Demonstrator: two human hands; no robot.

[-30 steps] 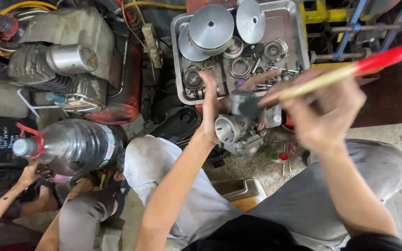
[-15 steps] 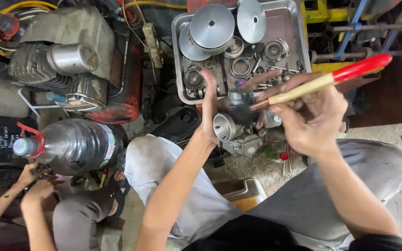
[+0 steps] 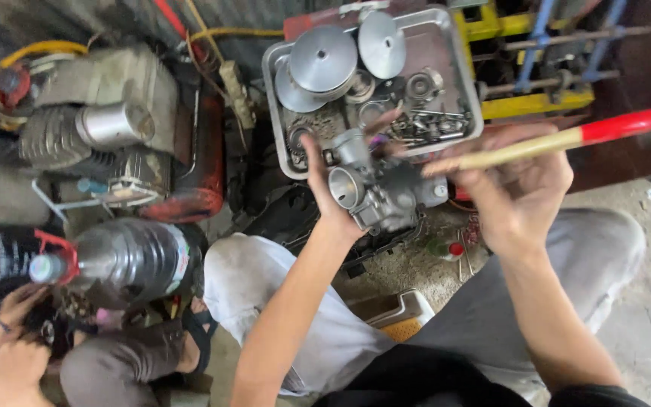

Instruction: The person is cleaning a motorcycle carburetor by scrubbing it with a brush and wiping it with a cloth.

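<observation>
My left hand (image 3: pixel 331 197) grips a grey metal carburetor (image 3: pixel 382 192), lifted in front of me with its round intake facing me. My right hand (image 3: pixel 518 192) holds a brush with a pale wooden handle and red end (image 3: pixel 566 138), its working end pointing at the carburetor; the hand is blurred. Just behind the carburetor sits a metal tray (image 3: pixel 280 151) with round metal discs (image 3: pixel 324 59) and several small parts. My knees in grey trousers (image 3: pixel 280 301) are below.
An engine with a shiny cylinder (image 3: pixel 111 124) and a red tank (image 3: pixel 201 151) stand at left. A clear plastic bottle (image 3: pixel 126 260) lies lower left, beside another person's hands (image 3: pixel 9 339). A yellow and blue frame (image 3: pixel 536 68) is at upper right.
My left hand has raised and turned the carburetor a little toward me. The brush in my right hand has swung down toward it. The other person's hands shifted at lower left.
</observation>
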